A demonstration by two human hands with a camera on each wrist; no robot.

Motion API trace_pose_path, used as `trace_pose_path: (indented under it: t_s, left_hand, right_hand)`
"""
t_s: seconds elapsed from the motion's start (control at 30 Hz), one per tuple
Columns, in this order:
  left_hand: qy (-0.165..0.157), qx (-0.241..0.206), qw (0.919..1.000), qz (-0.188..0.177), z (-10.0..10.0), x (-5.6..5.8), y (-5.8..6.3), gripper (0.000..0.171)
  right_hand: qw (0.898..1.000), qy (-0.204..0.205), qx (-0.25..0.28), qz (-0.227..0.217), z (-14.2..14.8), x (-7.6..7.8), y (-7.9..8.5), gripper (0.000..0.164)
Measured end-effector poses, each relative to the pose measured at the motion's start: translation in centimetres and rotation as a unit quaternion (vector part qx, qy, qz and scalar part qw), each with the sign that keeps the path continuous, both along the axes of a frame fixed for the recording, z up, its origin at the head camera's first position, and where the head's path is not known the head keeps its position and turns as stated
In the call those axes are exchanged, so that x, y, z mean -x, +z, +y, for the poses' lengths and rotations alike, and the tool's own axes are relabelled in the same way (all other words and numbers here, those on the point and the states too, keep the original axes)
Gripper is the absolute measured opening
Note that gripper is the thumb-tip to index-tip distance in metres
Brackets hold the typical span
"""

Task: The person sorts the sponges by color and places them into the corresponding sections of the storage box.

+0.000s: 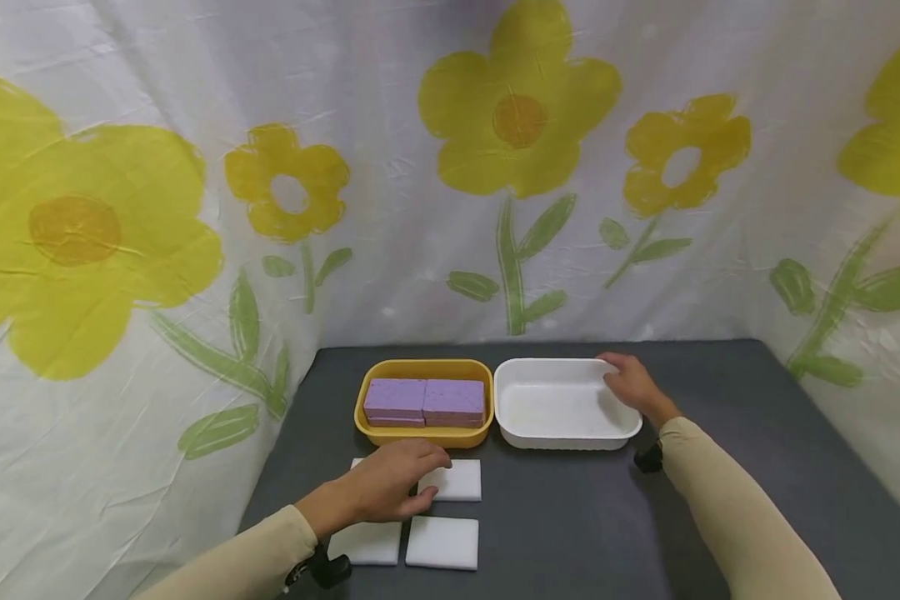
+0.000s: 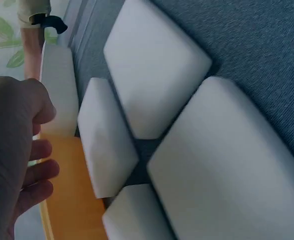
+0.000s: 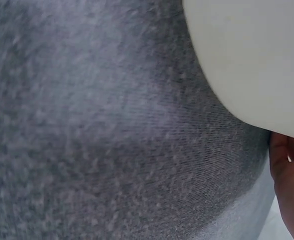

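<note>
**Left hand (image 1: 393, 479) above four white pads (image 1: 442, 543); right hand (image 1: 633, 387) at the rim of a white tray (image 1: 562, 443)**

The left hand holds nothing: its thumb stands apart from loosely bent fingers, and the left wrist view shows a gap between it and the pads. The right hand grips the white tray near its far right corner, the fingers hooked over the rim; the right wrist view shows them partly hidden beneath the edge.

The pads lie flat in two rows on a dark grey table (image 1: 555, 517); those at left are partly covered by the left hand and forearm. Behind them is a yellow tray (image 1: 423, 438), set just beside the white tray and holding purple blocks (image 1: 427, 398), side by side with a lower layer visible.

Judged from this layout, the purple blocks are already placed, whereas all four pads are left outside both trays; that portion appears not yet begun.

A black device (image 1: 330, 571) sits at the left wrist. A pale cloth (image 1: 390, 275) with yellow flowers (image 1: 521, 122) forms the background. No brand, label or writing can be read.
</note>
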State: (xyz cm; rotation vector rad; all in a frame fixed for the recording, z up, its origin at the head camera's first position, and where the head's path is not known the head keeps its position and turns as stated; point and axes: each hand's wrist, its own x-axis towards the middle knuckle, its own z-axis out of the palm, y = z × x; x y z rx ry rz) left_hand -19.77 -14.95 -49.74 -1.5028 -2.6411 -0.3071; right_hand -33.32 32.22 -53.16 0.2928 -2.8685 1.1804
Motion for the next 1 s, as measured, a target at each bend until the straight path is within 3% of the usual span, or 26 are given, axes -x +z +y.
trace_pose_path:
  t_s: [0.23,0.47,0.67,1.0]
  left_hand:
    - [0.052,0.046,0.9975,-0.012,0.2,-0.5,-1.2,0.046]
    - [0.074,0.058,0.9955,-0.011,0.2,-0.2,-1.9,0.049]
    - [0.074,0.08,0.994,-0.005,0.6,0.0,-2.2,0.044]
    - [0.063,0.08,0.9947,-0.013,1.4,0.5,-2.5,0.044]
  right_hand:
    - [1.0,-0.021,-0.007,-0.014,-0.4,0.2,-0.1,0.043]
    - [0.999,-0.032,-0.007,-0.036,-1.0,0.5,0.1,0.043]
    - [0.998,-0.039,0.0,-0.05,-1.1,0.4,-0.1,0.042]
    - [0.997,-0.049,-0.002,-0.057,-0.4,0.0,0.1,0.044]
